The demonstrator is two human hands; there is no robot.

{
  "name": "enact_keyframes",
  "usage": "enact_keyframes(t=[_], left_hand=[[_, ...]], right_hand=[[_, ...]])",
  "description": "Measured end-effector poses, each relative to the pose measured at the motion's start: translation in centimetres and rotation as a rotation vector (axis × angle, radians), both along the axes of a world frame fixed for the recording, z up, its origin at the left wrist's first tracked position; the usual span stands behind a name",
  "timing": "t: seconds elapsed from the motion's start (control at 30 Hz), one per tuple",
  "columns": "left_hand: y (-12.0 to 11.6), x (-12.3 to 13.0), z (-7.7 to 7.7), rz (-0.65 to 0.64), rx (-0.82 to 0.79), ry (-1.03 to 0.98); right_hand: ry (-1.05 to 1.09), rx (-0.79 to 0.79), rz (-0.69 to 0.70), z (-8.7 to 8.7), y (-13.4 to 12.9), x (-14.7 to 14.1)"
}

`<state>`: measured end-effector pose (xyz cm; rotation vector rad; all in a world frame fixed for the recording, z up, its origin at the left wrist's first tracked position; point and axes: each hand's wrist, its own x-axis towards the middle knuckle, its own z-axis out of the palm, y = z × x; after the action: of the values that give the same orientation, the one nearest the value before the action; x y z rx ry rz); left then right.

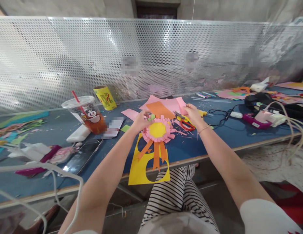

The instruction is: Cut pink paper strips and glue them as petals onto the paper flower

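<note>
A blue-topped table (183, 151) is backed by a perforated metal screen (92, 48).
Above the screen, a grey wall (68, 8) is broken by a dark, framed opening (157, 12) near the middle. Light is thrown back in bright patches by the metal. The tabletop is edged with a pale strip (187, 161); at right the floor (273, 175) is speckled, and the space under the table is shadowed.
</note>
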<state>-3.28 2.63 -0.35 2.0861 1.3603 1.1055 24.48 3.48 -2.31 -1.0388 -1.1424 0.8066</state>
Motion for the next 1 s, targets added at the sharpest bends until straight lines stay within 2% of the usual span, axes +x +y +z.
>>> enact_keyframes(t=[0.17,0.3,0.43,0.63,0.73,0.83,0.9,1.0], left_hand=[[-1.3,0.6,1.6,-0.179,0.067,-0.127],[-2.9,0.9,3.0,-0.267,0.075,-0.087],[-4.2,1.3,4.0,-0.286,0.089,0.022],[-5.1,1.4,4.5,-0.236,0.101,0.143],[-5.5,1.1,4.8,-0.216,0.211,0.237],[-5.8,0.7,5.2,-0.194,0.483,0.296],[-5.9,0.3,5.4,-0.187,0.733,0.336],[-5.8,-0.2,5.2,-0.187,1.007,0.453]], right_hand=[[0.124,-0.049,0.080,0.6,-0.9,-0.8],[0.206,-0.094,0.229,1.1,-1.6,-1.5],[0.232,-0.120,0.418,1.4,-2.3,-2.2],[0.224,-0.057,0.429,2.0,-3.0,-2.5],[0.216,0.033,0.410,2.0,-2.8,-2.2],[0.174,0.078,0.340,2.1,-2.3,-1.6],[0.089,0.126,0.228,2.2,-1.9,-1.1],[-0.126,0.309,-0.071,2.3,-1.5,-0.3]])
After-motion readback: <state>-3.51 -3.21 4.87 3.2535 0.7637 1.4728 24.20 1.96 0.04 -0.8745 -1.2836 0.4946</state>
